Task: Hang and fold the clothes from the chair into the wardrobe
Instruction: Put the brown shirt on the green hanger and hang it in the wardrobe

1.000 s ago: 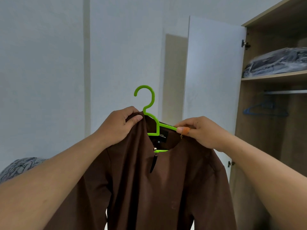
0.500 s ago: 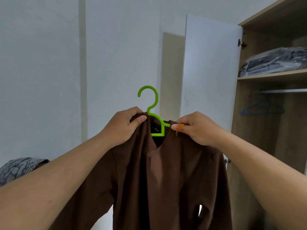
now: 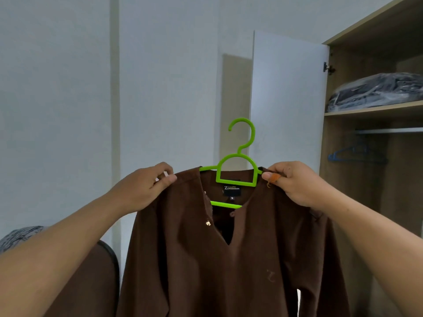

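Brown, soft cloth: the shirt (image 3: 229, 259) hangs limp on the green hanger (image 3: 238, 170), held up beside the open wardrobe (image 3: 366, 53). Left hand (image 3: 146, 188) and right hand (image 3: 295, 181) each pinch a shoulder. Probably light; the stiff hook gives the firmest hold.

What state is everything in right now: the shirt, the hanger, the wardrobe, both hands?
Brown shirt: on the green hanger, held up in the air, neck placket unbuttoned.
Green hanger: inside the shirt's neck, hook free, not on any rail.
Left hand: pinches the shirt's shoulder.
Right hand: pinches the other shoulder.
Wardrobe door: open.
Blue hanger: empty, on the rail.
Bagged clothes: lying on the shelf.
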